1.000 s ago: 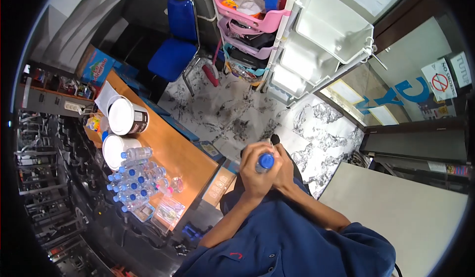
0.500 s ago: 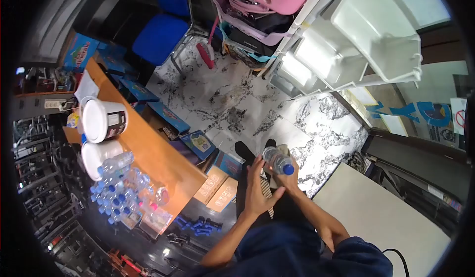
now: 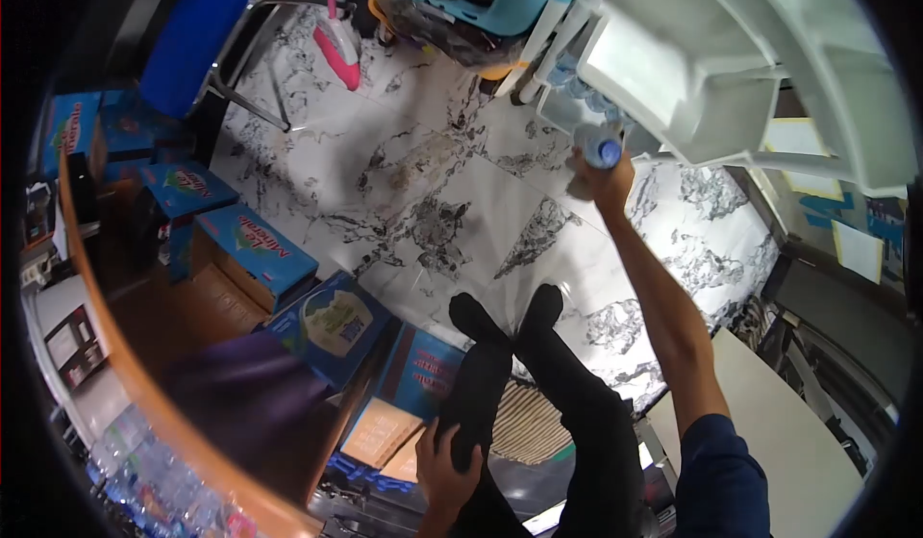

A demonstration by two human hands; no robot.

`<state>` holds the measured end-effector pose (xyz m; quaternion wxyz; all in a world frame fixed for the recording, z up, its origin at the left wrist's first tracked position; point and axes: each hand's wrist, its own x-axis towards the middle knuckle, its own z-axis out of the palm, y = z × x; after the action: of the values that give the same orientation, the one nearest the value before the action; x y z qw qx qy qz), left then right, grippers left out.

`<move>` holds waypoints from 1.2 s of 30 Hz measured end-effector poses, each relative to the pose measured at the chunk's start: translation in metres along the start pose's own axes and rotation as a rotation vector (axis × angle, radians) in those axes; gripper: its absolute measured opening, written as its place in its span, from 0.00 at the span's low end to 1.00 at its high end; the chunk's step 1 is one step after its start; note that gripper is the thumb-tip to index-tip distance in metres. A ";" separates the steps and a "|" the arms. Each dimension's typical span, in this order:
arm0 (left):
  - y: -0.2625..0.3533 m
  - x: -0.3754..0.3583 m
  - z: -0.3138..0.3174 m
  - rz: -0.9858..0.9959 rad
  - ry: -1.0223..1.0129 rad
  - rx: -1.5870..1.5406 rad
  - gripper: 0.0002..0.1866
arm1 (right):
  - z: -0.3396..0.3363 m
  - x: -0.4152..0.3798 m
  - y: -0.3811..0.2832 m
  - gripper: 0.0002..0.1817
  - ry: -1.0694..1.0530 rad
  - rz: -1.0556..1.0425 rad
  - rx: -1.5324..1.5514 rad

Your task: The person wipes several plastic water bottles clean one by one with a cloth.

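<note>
My right hand (image 3: 611, 187) is wrapped round a clear plastic bottle (image 3: 588, 138) with its blue cap pointing towards me. The arm reaches far forward, and the bottle is at the front edge of the lowest white bin (image 3: 556, 111) of the rack. Inside that bin, other clear bottles (image 3: 598, 101) lie in a row. My left hand (image 3: 448, 473) rests on my left leg near the knee, fingers spread and holding nothing.
The tiered white rack (image 3: 716, 120) rises at the upper right. Blue cartons (image 3: 252, 248) stand along the left, beside the orange-edged table (image 3: 144, 394) bearing many bottles. A pink broom (image 3: 338, 52) and a blue chair (image 3: 197, 43) are at the back. A white tabletop (image 3: 769, 442) lies at right.
My right hand has carried the bottle from before my body forward to the lowest bin. My left hand has left the bottle's side and dropped onto my leg. The view has moved closer to the floor.
</note>
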<state>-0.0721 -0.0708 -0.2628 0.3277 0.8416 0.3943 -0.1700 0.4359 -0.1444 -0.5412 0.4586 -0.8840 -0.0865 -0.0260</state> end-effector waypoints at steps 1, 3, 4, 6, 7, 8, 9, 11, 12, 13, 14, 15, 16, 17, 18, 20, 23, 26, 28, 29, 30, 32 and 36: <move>0.000 0.007 -0.002 0.005 -0.009 0.019 0.29 | 0.015 0.017 0.029 0.37 -0.110 0.117 0.160; 0.005 0.018 -0.008 -0.011 -0.021 -0.024 0.29 | 0.037 0.046 0.036 0.37 -0.105 0.123 0.058; 0.008 0.023 -0.011 -0.021 -0.028 -0.048 0.29 | 0.049 0.056 0.049 0.37 -0.099 0.118 0.008; 0.013 0.036 -0.014 -0.040 -0.038 -0.032 0.28 | 0.070 0.073 0.058 0.39 -0.092 0.127 -0.084; 0.013 0.041 -0.014 -0.042 -0.040 -0.020 0.28 | 0.079 0.079 0.062 0.39 -0.090 0.139 -0.122; 0.013 0.046 -0.014 -0.045 -0.040 -0.005 0.28 | 0.091 0.083 0.069 0.40 -0.078 0.164 -0.108; 0.014 0.050 -0.014 -0.053 -0.031 0.002 0.28 | 0.103 0.086 0.079 0.41 -0.063 0.189 -0.092; 0.018 0.056 -0.012 -0.066 -0.016 0.019 0.28 | 0.128 0.093 0.098 0.45 -0.056 0.273 -0.123; 0.020 0.058 -0.011 -0.067 -0.007 0.029 0.27 | 0.133 0.094 0.098 0.46 -0.042 0.279 -0.150; 0.022 0.061 -0.010 -0.067 0.001 0.040 0.27 | 0.138 0.096 0.096 0.47 -0.028 0.286 -0.178; 0.023 0.063 -0.009 -0.067 0.011 0.049 0.27 | 0.142 0.097 0.093 0.49 -0.014 0.291 -0.205; 0.023 0.064 -0.009 -0.076 0.005 0.051 0.26 | 0.146 0.100 0.095 0.49 -0.028 0.297 -0.220; 0.024 0.065 -0.009 -0.087 -0.001 0.051 0.26 | 0.149 0.102 0.097 0.50 -0.044 0.303 -0.236; 0.025 0.066 -0.009 -0.096 -0.007 0.051 0.25 | 0.150 0.105 0.098 0.51 -0.059 0.308 -0.252; 0.027 0.067 -0.010 -0.095 0.002 0.039 0.25 | 0.152 0.108 0.102 0.52 -0.065 0.317 -0.235; 0.030 0.069 -0.010 -0.086 0.020 0.016 0.25 | 0.154 0.115 0.109 0.53 -0.070 0.335 -0.200; 0.031 0.068 -0.009 -0.045 0.053 -0.016 0.25 | 0.155 0.121 0.111 0.53 -0.086 0.362 -0.240; 0.030 0.064 -0.008 -0.031 0.053 -0.016 0.25 | 0.144 0.127 0.101 0.52 -0.243 0.504 -0.319; 0.028 0.061 -0.010 -0.043 0.023 0.005 0.26 | 0.139 0.127 0.105 0.44 -0.266 0.526 -0.333; 0.027 0.059 -0.011 -0.049 0.007 0.015 0.26 | 0.134 0.125 0.108 0.43 -0.275 0.515 -0.344; 0.026 0.057 -0.011 -0.046 0.009 0.016 0.26 | 0.128 0.123 0.102 0.42 -0.284 0.503 -0.355; 0.024 0.054 -0.009 -0.039 0.016 0.014 0.27 | 0.117 0.117 0.090 0.39 -0.257 0.517 -0.449; 0.028 0.051 -0.010 -0.038 0.026 -0.005 0.27 | 0.094 0.085 0.016 0.42 -0.011 0.421 -0.501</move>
<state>-0.0178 -0.0486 -0.2720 0.3212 0.8353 0.4149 -0.1645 0.5190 -0.0660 -0.5973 0.2219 -0.9680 0.1047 0.0536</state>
